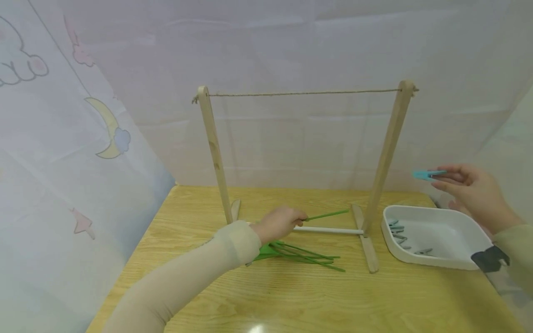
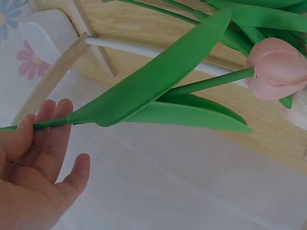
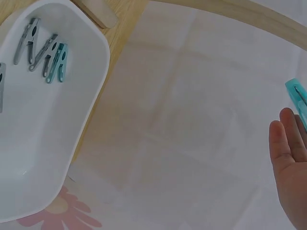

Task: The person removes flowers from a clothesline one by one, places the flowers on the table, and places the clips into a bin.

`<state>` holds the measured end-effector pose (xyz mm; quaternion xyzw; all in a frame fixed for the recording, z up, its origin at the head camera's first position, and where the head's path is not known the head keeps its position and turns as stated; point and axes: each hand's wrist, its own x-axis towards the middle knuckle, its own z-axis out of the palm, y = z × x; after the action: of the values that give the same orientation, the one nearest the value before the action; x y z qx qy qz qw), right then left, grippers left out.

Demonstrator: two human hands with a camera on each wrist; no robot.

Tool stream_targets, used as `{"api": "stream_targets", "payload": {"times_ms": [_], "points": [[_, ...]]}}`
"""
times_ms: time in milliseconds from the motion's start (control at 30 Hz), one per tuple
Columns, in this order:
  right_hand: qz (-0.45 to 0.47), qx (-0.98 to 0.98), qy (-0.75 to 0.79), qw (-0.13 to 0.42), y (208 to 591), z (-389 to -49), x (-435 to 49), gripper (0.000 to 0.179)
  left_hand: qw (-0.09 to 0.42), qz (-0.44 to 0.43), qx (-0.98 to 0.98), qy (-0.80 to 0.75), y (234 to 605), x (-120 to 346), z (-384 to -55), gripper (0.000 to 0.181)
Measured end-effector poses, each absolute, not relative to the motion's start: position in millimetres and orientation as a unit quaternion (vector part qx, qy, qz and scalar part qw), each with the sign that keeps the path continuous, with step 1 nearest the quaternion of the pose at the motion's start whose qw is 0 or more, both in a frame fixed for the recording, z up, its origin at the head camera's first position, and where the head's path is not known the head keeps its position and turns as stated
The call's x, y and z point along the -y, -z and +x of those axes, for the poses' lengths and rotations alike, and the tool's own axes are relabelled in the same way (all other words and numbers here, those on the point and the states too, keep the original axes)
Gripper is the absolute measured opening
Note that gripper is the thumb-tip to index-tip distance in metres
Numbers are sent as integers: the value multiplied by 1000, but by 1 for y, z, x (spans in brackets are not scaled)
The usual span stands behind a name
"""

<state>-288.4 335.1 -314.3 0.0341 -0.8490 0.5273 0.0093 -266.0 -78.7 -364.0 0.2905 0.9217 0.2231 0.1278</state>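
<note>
My left hand (image 1: 278,225) pinches the green stem of an artificial tulip (image 2: 276,69), which has a pink bloom and long green leaves. In the head view its stem end points right, while my forearm and hand hide the bloom. Beneath that hand, more green tulip stems (image 1: 312,256) lie on the table. My right hand (image 1: 474,192) holds a light blue clothespin (image 1: 428,175) between thumb and fingers, above the white tray (image 1: 441,261). In the right wrist view only part of this hand and the clothespin (image 3: 297,96) show, at the right edge.
A wooden frame with two posts (image 1: 215,157) stands on the table (image 1: 266,300), with a twine line (image 1: 304,94) strung between their tops. A white bar (image 1: 329,230) joins its feet. Several grey and teal clothespins (image 3: 53,57) lie in the tray. Printed cloth hangs behind.
</note>
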Motion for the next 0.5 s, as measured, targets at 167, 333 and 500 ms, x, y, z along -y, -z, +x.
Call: {"api": "stream_targets", "payload": {"times_ms": [167,333,500], "points": [[35,878,-477,12,319,-290,-340,38,134,292,-923,-211,365,77,-264,28],[55,897,-437,17,324,-290,-343,34,129,311,-923,-185,370,74,-263,27],[63,909,-412,17,329,-291,-346,29,136,320,-923,-163,376,72,-260,33]]}}
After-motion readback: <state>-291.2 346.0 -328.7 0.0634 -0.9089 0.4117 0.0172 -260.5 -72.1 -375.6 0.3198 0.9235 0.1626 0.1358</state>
